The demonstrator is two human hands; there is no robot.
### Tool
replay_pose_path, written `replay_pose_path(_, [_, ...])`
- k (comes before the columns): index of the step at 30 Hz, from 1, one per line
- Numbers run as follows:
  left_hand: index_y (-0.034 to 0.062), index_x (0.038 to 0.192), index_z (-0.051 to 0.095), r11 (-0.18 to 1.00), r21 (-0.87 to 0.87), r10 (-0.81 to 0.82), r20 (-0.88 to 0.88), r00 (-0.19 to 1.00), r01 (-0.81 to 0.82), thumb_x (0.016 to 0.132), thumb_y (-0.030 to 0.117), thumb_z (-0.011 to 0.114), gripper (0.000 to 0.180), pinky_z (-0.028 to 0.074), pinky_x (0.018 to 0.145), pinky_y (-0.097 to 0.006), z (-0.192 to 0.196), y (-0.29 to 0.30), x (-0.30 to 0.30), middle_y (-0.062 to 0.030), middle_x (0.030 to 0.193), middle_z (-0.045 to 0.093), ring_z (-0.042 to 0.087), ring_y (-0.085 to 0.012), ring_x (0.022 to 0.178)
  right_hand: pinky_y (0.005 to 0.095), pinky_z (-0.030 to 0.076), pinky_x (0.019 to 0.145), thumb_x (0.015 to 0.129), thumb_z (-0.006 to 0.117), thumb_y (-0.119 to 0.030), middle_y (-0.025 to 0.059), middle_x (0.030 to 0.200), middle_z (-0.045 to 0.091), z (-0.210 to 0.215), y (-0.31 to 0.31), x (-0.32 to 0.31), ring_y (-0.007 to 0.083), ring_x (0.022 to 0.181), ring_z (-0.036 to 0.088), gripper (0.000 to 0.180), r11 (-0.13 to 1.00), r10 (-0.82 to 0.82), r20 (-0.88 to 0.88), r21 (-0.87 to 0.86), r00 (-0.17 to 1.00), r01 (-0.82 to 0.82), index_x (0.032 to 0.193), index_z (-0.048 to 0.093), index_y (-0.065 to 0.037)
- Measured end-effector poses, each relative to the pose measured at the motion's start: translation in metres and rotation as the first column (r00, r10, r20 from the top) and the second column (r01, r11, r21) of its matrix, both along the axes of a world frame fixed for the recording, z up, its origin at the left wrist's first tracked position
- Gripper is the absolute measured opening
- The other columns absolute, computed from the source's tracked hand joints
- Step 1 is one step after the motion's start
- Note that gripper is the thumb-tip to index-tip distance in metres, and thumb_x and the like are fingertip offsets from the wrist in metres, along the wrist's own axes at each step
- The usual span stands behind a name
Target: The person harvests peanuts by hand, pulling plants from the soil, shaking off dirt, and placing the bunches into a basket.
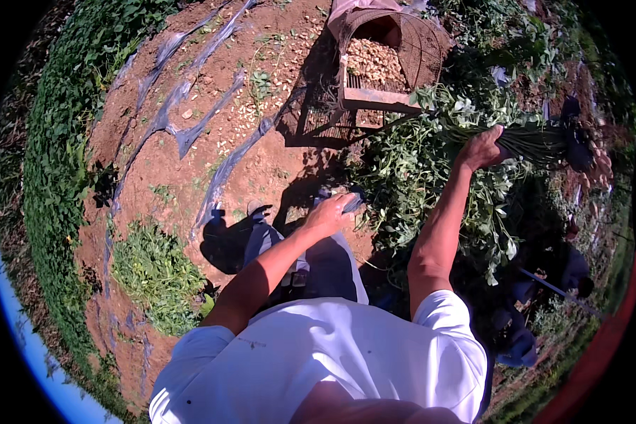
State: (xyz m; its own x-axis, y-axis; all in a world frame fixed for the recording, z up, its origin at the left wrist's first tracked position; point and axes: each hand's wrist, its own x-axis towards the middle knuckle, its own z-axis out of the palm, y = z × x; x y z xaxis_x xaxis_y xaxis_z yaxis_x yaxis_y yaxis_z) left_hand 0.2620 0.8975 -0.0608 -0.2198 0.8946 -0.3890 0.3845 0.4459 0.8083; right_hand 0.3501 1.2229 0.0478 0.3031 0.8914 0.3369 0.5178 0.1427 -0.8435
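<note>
Right hand (482, 150) closed on plant bundle (537, 141) | left hand (328, 214) on knee (332, 247)

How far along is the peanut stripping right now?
Done: the basket already holds a heap of pods, with more scattered on the soil. In hand: the right hand grips a bundle of plants by the stems; the left hand rests at the knee. Left: a pile of leafy plants beside the basket.

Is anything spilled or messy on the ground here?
Yes. Pale peanuts lie scattered on the red soil left of the basket, which holds a heap of them. Torn plastic sheeting trails across the dirt in ragged strips. The right hand grips a bundle of plants.
</note>
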Motion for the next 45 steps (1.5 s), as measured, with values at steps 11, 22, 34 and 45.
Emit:
replay_pose_path(11, [0.0008,0.086,0.068,0.356,-0.485,0.562,-0.572,0.598,-0.799,0.079,0.027,0.071,0.027,0.053,0.066,-0.04,-0.059,-0.561,-0.04,-0.017,0.07,0.066,0.068,-0.0311,0.068,0.0442,0.051,0.074,0.084,0.065,-0.022,0.0222,0.088,0.067,-0.22,0.073,0.0,0.0375,0.083,0.066,0.031,0.648,0.748,0.375,-0.59,0.547,-0.481,0.101,0.057,0.002])
replay_pose_path(22, [0.0012,0.115,0.062,0.225,-0.675,0.911,-0.109,0.397,-0.702,0.083,0.02,0.075,0.04,0.044,0.044,-0.03,-0.126,-0.49,0.027,-0.0091,0.074,0.066,0.062,-0.0152,0.054,0.0317,0.045,0.063,0.091,0.062,-0.012,0.0089,0.091,0.063,0.054,0.051,0.012,0.0164,0.074,0.054,0.024,0.904,0.41,-0.158,0.199,0.898,-0.378,0.103,0.058,0.009])
replay_pose_path(34, [-0.0019,0.114,0.065,0.518,-0.565,0.664,-0.208,0.718,-0.642,0.082,0.025,0.072,0.042,0.054,0.071,-0.032,-0.087,-0.44,0.018,-0.0126,0.085,0.073,0.071,-0.0184,0.073,0.0501,0.049,0.087,0.085,0.06,-0.03,0.0365,0.106,0.062,-0.277,0.048,0.029,0.0488,0.103,0.062,0.049,0.503,0.854,0.413,-0.81,0.317,-0.3,0.111,0.056,0.011])
replay_pose_path(45, [-0.0008,0.116,0.062,0.19,-0.722,0.918,-0.11,0.382,-0.666,0.083,0.017,0.073,0.039,0.05,0.05,-0.031,-0.1,-0.512,0.087,-0.0118,0.081,0.069,0.068,-0.0185,0.061,0.0446,0.051,0.08,0.082,0.072,-0.025,0.0237,0.096,0.069,-0.155,0.04,0.001,0.0394,0.092,0.067,0.039,0.759,0.625,0.212,-0.392,0.751,-0.52,0.107,0.06,0.002])
